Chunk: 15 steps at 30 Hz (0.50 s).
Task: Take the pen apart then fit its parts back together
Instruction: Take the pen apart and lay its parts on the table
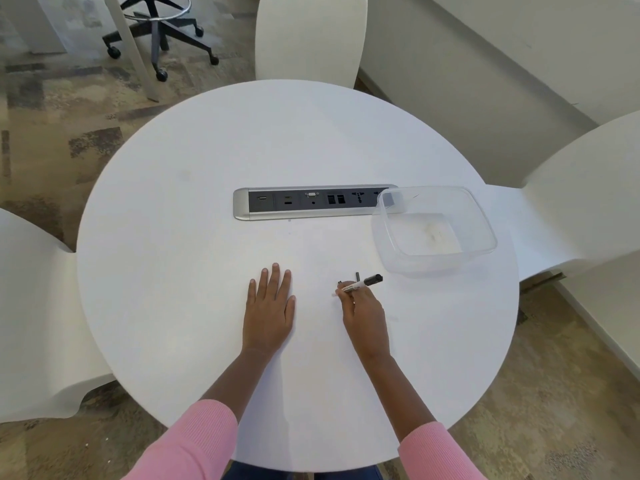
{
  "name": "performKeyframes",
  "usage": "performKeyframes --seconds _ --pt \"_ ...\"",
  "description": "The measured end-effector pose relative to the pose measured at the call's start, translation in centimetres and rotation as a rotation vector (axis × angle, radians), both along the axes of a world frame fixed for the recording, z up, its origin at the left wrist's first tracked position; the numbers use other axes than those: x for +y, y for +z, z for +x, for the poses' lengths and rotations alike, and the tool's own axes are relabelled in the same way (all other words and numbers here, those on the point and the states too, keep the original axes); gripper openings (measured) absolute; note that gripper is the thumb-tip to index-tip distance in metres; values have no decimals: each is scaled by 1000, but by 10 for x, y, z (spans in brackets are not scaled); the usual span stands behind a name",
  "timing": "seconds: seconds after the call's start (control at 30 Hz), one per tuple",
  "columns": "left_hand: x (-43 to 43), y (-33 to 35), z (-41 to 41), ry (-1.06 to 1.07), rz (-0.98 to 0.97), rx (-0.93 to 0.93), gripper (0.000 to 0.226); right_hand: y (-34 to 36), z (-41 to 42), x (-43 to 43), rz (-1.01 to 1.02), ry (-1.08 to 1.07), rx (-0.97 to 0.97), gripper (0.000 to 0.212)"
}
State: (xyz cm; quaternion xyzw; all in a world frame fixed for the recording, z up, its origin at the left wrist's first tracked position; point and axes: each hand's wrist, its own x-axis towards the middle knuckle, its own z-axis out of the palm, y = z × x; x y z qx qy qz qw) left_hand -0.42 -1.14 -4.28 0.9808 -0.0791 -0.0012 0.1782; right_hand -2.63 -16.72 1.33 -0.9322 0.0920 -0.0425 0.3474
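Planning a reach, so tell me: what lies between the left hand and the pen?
Only bare table between left hand and pen, per the head view.

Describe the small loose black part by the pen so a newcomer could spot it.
Start at the round white table, then find the right hand holding the white-barrelled, black-capped pen. Just behind the pen's barrel lies a short black stick-like piece, loose on the tabletop, much shorter than the pen.

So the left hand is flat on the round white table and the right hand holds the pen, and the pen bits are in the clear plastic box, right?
Not quite. The head view shows the clear plastic box empty. The small black pen piece lies on the round white table beside the right hand, which holds the black-capped white pen. The left hand is flat, as you said.
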Motion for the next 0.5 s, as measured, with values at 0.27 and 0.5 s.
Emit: performKeyframes --seconds 0.27,0.5 --pt "0 2 0 1 19 9 49 -1 -2 4 57 30 -147 17" --pt "0 2 0 2 19 32 50 -5 11 -4 -67 121 144 26"
